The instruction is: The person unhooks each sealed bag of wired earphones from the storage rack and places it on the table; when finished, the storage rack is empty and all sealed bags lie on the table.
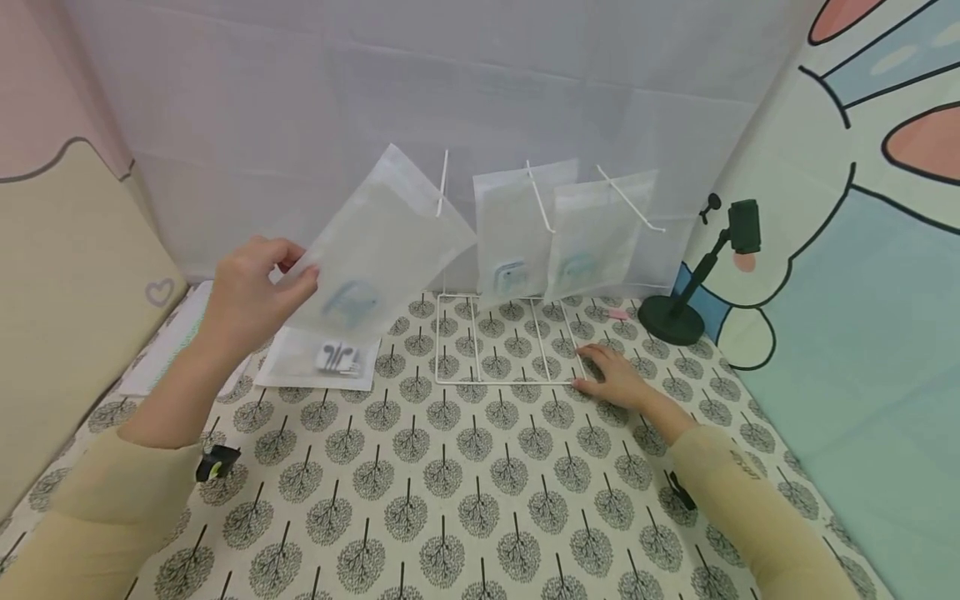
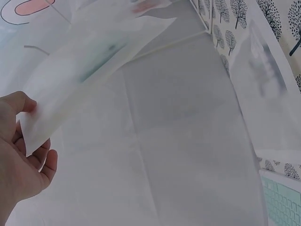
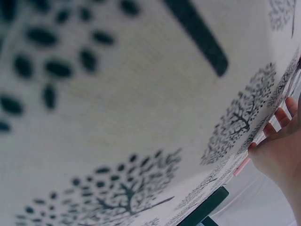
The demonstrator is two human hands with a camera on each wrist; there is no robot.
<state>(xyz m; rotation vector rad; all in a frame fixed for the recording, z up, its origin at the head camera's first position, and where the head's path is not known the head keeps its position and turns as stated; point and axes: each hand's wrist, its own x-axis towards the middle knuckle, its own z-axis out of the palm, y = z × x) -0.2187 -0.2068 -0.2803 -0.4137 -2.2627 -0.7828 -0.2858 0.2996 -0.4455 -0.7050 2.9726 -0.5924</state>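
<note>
My left hand (image 1: 258,283) pinches the edge of a frosted white bag (image 1: 390,242) with a blurred blue item inside, the bag tilted in the air. Its upper edge meets the left prong of a white wire rack (image 1: 512,383); whether the prong passes through it I cannot tell. Two similar bags, a middle one (image 1: 517,225) and a right one (image 1: 600,242), hang from the other prongs, also with bluish items inside. At the front right corner of the rack's base, my right hand (image 1: 615,379) touches the wire, thumb and fingers apart.
Left of the rack lies another frosted bag (image 1: 318,371) with white earphones showing through. Beside it is a white keyboard with green keys (image 2: 284,200). A black stand (image 1: 675,317) stands at the back right, near a small pink piece (image 1: 617,314). A tree-patterned cloth covers the table.
</note>
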